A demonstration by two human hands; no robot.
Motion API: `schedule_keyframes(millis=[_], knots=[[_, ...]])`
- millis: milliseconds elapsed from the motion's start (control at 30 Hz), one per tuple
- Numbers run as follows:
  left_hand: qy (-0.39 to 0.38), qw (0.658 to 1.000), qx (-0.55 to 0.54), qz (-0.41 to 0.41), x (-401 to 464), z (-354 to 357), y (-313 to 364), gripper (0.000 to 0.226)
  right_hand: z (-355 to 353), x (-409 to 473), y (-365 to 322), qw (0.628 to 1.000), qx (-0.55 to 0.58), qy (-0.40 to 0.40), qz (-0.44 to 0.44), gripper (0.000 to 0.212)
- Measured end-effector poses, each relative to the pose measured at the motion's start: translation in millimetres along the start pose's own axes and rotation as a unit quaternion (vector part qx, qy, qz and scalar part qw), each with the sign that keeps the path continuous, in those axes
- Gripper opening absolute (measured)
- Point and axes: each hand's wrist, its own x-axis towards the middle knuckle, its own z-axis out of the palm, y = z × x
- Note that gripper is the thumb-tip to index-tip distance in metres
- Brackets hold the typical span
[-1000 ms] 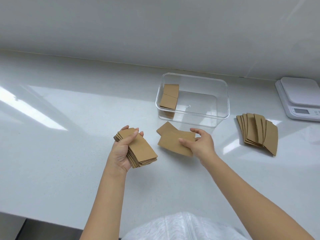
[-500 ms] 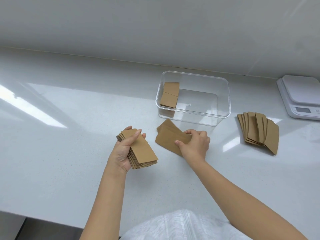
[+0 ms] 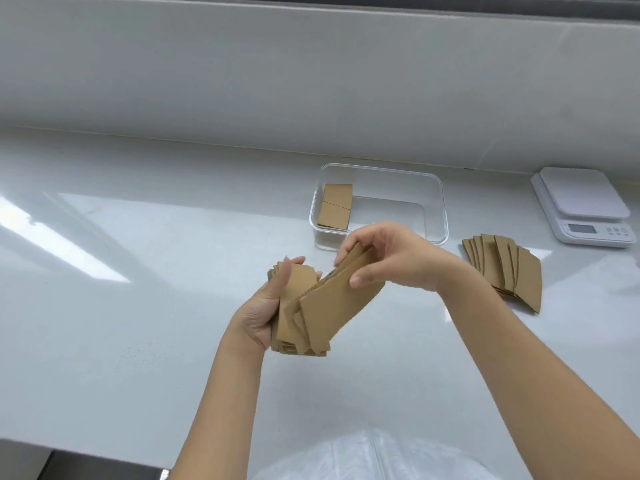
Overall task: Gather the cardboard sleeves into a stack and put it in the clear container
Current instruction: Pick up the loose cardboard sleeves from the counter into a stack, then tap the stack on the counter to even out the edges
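Observation:
My left hand (image 3: 266,310) grips a thick stack of brown cardboard sleeves (image 3: 294,320) above the white counter. My right hand (image 3: 388,258) pinches a few more sleeves (image 3: 339,303) by their upper end and lays them against the front of that stack. The clear container (image 3: 433,209) stands just behind my hands, with a small stack of sleeves (image 3: 336,206) leaning in its left end. A fanned pile of sleeves (image 3: 505,268) lies on the counter to the right of the container.
A white digital kitchen scale (image 3: 585,206) sits at the far right near the wall. The white counter (image 3: 138,271) stretches to the left, and its front edge runs along the bottom left.
My right hand has lifted the loose sleeves off the counter and brought them left onto the stack in my left hand. The left hand has tilted its stack upright.

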Motion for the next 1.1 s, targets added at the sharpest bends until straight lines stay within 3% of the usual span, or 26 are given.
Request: schedule_keyframes(millis=[67, 133, 367, 500, 533, 667, 733, 800, 867, 933, 1100], knots=[[-0.088, 0.996, 0.012, -0.027, -4, 14, -1, 0.105, 8, 1, -13, 0.989, -0.145, -0.024, 0.019, 0.029], [-0.148, 0.988, 0.036, -0.039, -8, 26, -3, 0.096, 18, 3, -19, 0.977, -0.211, 0.004, 0.013, 0.026], [-0.250, 0.961, 0.117, -0.004, -24, 44, -4, 0.058, 39, -20, -23, 0.983, -0.151, 0.102, 0.000, 0.040], [-0.270, 0.937, 0.218, 0.026, -23, 54, 0, 0.038, 42, -38, -17, 0.967, -0.183, 0.176, -0.034, 0.053], [-0.268, 0.933, 0.240, 0.026, -22, 56, 0, 0.038, 42, -42, -12, 0.962, -0.189, 0.191, -0.044, 0.057], [-0.268, 0.927, 0.264, 0.009, -11, 75, -8, 0.075, 40, -65, 15, 0.934, -0.203, 0.294, -0.024, 0.072], [-0.262, 0.931, 0.254, 0.026, -5, 90, -14, 0.077, 37, -76, 26, 0.923, -0.132, 0.361, 0.024, 0.073], [-0.249, 0.936, 0.244, 0.059, 2, 112, -20, 0.073, 30, -90, 37, 0.921, 0.029, 0.378, 0.089, 0.067], [-0.239, 0.937, 0.239, 0.089, 8, 133, -27, 0.073, 23, -103, 48, 0.918, 0.212, 0.317, 0.106, 0.064], [-0.233, 0.936, 0.240, 0.110, 16, 158, -36, 0.074, 11, -119, 58, 0.901, 0.340, 0.263, 0.066, 0.059], [-0.200, 0.926, 0.279, 0.158, 34, 219, -62, 0.082, -41, -154, 70, 0.901, 0.352, 0.252, 0.000, 0.057]])
